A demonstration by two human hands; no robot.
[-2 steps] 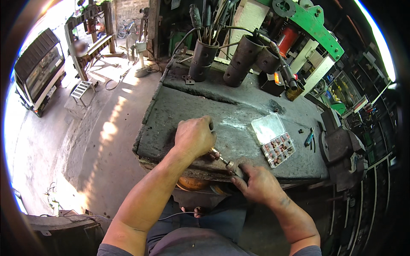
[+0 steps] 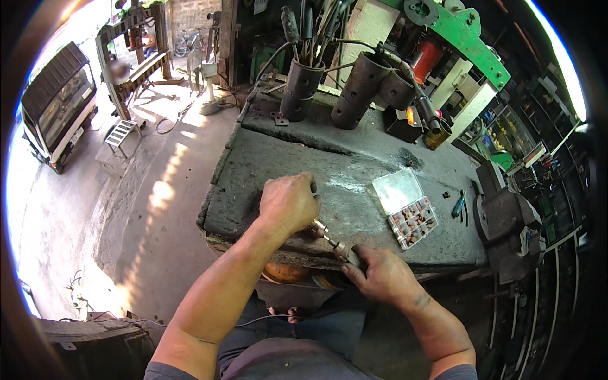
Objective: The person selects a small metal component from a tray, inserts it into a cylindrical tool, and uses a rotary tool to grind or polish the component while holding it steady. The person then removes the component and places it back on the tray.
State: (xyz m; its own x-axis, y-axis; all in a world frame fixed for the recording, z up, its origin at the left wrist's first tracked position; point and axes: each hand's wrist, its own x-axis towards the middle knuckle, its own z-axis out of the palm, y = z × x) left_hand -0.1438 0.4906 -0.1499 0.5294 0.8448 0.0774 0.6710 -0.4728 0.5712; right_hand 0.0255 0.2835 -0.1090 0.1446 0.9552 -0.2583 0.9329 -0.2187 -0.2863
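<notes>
My right hand [image 2: 383,272] is wrapped around a grey metal die grinder [image 2: 346,252] above the bench's front edge. From its nose a thin shank [image 2: 329,239] points up and left to a small coppery, shiny piece [image 2: 318,228] beside my left hand [image 2: 290,201]. The left hand is closed, back upward, close to the bench top; its fingertips and most of what it grips are hidden beneath it. To the right of both hands lies a clear plastic compartment box [image 2: 413,221], lid raised, with several small reddish-brown bits inside.
The worn dark workbench [image 2: 278,164] carries dark metal cylinders [image 2: 303,88] full of rods and tools at the back. Blue-handled pliers [image 2: 459,206] lie near a bench vise [image 2: 506,221] on the right. A green press frame [image 2: 468,38] stands behind; a fan [image 2: 208,82] and vehicle [image 2: 60,101] are left.
The die grinder in my right hand has shifted very slightly. My left hand and everything else look the same.
</notes>
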